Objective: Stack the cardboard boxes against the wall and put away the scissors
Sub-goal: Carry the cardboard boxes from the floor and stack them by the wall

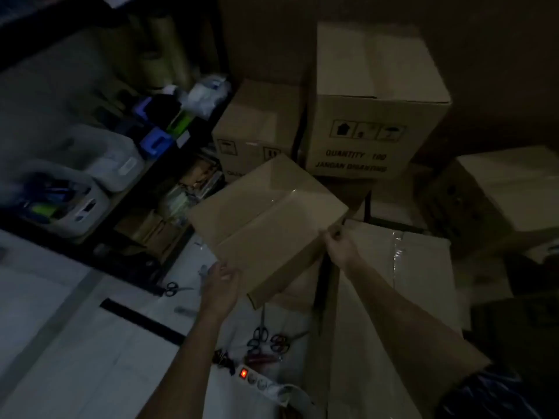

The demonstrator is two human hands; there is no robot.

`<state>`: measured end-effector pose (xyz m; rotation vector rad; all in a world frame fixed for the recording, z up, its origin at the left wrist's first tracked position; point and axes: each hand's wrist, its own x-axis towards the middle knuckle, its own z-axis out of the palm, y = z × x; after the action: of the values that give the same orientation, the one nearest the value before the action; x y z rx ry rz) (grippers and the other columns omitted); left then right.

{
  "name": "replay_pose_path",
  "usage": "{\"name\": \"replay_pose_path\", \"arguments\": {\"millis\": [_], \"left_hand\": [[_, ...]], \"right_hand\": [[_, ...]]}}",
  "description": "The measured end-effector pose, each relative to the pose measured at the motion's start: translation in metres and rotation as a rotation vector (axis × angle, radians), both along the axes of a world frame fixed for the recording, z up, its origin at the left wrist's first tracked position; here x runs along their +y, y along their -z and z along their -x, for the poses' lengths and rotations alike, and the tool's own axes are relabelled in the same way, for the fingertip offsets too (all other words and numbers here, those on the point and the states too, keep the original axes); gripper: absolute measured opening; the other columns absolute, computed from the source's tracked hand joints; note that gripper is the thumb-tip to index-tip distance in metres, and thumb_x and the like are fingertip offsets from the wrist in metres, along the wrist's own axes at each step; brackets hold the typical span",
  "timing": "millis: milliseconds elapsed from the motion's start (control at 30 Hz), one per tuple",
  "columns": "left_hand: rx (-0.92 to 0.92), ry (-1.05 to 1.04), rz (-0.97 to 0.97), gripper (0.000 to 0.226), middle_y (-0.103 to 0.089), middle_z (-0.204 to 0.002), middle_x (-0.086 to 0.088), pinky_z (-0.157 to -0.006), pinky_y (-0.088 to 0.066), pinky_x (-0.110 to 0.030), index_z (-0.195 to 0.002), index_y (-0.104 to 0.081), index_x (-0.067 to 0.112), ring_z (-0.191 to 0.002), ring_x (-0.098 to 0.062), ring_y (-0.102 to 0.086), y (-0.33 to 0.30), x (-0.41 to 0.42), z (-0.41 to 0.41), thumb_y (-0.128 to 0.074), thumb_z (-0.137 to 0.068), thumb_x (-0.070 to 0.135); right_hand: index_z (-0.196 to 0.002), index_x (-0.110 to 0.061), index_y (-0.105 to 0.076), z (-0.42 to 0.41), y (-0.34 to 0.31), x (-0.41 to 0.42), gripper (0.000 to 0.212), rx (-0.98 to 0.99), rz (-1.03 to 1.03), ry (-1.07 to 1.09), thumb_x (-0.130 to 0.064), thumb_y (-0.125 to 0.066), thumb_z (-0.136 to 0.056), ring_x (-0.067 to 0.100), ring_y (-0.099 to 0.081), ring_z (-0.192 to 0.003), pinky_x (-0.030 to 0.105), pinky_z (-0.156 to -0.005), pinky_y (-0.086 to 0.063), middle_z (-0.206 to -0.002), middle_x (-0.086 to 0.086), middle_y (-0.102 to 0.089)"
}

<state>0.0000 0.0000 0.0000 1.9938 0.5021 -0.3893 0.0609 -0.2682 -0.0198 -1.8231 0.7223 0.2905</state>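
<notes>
Dim room, both my arms stretched forward and down. I hold a cardboard box tilted, taped top facing me, lifted off the floor. My left hand is at the box's near-left corner, fingers curled up against the underside edge, thumb toward me, gripping it. My right hand is at the box's right corner, fingers bent over the edge and pinching it; wrist bent, forearm running back to lower right.

Everything else relative to the held box: just behind it, a smaller printed box and a taller printed box with "QUANTITY 100" on its face, both standing against the wall. To the right and below, a large taped box lies under my right forearm. Further right, another box, tilted.

Below the held box on the white floor, near my left forearm: a cluster of scissors, dark and red handles, blurry so exact count unclear. Left of my left hand, one more black scissors on the floor. Nearer me than the cluster, a power strip with lit red switch.

Left of the held box, a dark shelf unit with white bins on it.
</notes>
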Motion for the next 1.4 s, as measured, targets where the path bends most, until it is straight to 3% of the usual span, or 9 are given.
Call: {"name": "replay_pose_path", "arguments": {"millis": [100,200,333,567,667,833,1133,1267,1400], "left_hand": [[-0.016,-0.058,-0.135,0.07,-0.035,-0.148,-0.008,-0.103,-0.042,-0.041,-0.151,-0.023,0.016,-0.125,-0.03,-0.046,0.017,-0.022,-0.014,-0.055,-0.094,0.04],[-0.282,0.166,-0.495,0.074,-0.045,-0.14,-0.021,-0.108,-0.033,-0.055,-0.14,-0.042,0.005,-0.126,-0.039,-0.044,0.039,-0.049,-0.011,-0.053,-0.083,0.051],[-0.402,0.499,-0.398,0.062,-0.056,-0.129,-0.008,-0.099,-0.042,-0.046,-0.132,-0.053,0.014,-0.117,-0.028,-0.051,0.069,-0.109,0.001,-0.048,-0.086,0.056],[0.095,0.501,0.039,0.078,-0.052,-0.138,-0.004,-0.1,-0.048,-0.044,-0.14,-0.04,0.027,-0.123,-0.03,-0.053,0.161,-0.206,0.029,-0.057,-0.078,0.071],[0.236,0.511,0.042,0.079,-0.031,-0.155,-0.003,-0.104,-0.027,-0.019,-0.153,-0.018,0.018,-0.139,-0.024,-0.036,0.179,-0.232,0.041,-0.054,-0.092,0.052],[0.327,0.498,-0.022,0.067,-0.038,-0.152,-0.009,-0.1,-0.039,-0.027,-0.153,-0.018,0.02,-0.13,-0.031,-0.046,0.207,-0.239,0.046,-0.048,-0.098,0.043],[0.251,0.536,0.091,0.047,-0.057,-0.135,0.002,-0.095,-0.046,-0.027,-0.143,-0.045,0.028,-0.118,-0.022,-0.057,0.167,-0.194,0.081,-0.047,-0.098,0.044],[0.208,0.575,0.129,0.058,-0.064,-0.126,0.006,-0.095,-0.052,-0.041,-0.133,-0.053,0.037,-0.109,-0.02,-0.062,0.117,-0.159,0.101,-0.049,-0.085,0.069],[0.105,0.6,0.097,0.039,-0.065,-0.119,0.002,-0.083,-0.05,-0.023,-0.127,-0.059,0.021,-0.102,-0.014,-0.061,0.053,-0.128,0.132,-0.049,-0.097,0.043]], "right_hand": [[-0.151,-0.022,-0.033,-0.002,0.009,-0.022,0.069,-0.01,-0.004,0.088,-0.049,-0.061,-0.093,0.033,-0.048,-0.132,0.038,-0.104,-0.042,-0.149,0.011,-0.045],[-0.153,-0.024,-0.03,0.014,0.029,-0.049,0.076,0.037,0.004,0.216,-0.052,-0.063,-0.09,0.035,-0.046,-0.133,0.044,-0.106,-0.045,-0.151,0.018,-0.038],[-0.149,-0.018,-0.036,0.042,0.072,-0.103,0.082,0.097,0.075,0.329,-0.053,-0.07,-0.084,0.033,-0.048,-0.131,0.045,-0.108,-0.043,-0.146,0.019,-0.045],[-0.154,-0.024,-0.023,0.112,0.133,-0.19,0.106,0.298,0.34,0.429,-0.078,-0.063,-0.071,0.04,-0.037,-0.138,0.057,-0.109,-0.036,-0.154,0.015,-0.03],[-0.155,-0.024,-0.013,0.135,0.147,-0.209,0.113,0.427,0.513,0.372,-0.086,-0.053,-0.07,0.039,-0.024,-0.144,0.057,-0.113,-0.027,-0.16,0.014,-0.018],[-0.158,-0.018,-0.004,0.151,0.156,-0.226,0.126,0.52,0.519,0.466,-0.087,-0.057,-0.067,0.042,-0.012,-0.148,0.058,-0.116,-0.014,-0.162,0.021,-0.009],[-0.151,-0.018,-0.032,0.202,0.113,-0.231,0.113,0.544,0.507,0.476,-0.089,-0.055,-0.066,0.043,-0.036,-0.134,0.053,-0.11,-0.029,-0.148,0.022,-0.035],[-0.141,-0.022,-0.048,0.238,0.064,-0.224,0.122,0.38,0.45,0.416,-0.1,-0.052,-0.047,0.043,-0.049,-0.127,0.058,-0.105,-0.042,-0.139,0.018,-0.051],[-0.145,-0.017,-0.042,0.268,0.001,-0.204,0.103,0.246,0.343,0.374,-0.078,-0.07,-0.066,0.042,-0.045,-0.131,0.054,-0.11,-0.038,-0.145,0.017,-0.047]]}}
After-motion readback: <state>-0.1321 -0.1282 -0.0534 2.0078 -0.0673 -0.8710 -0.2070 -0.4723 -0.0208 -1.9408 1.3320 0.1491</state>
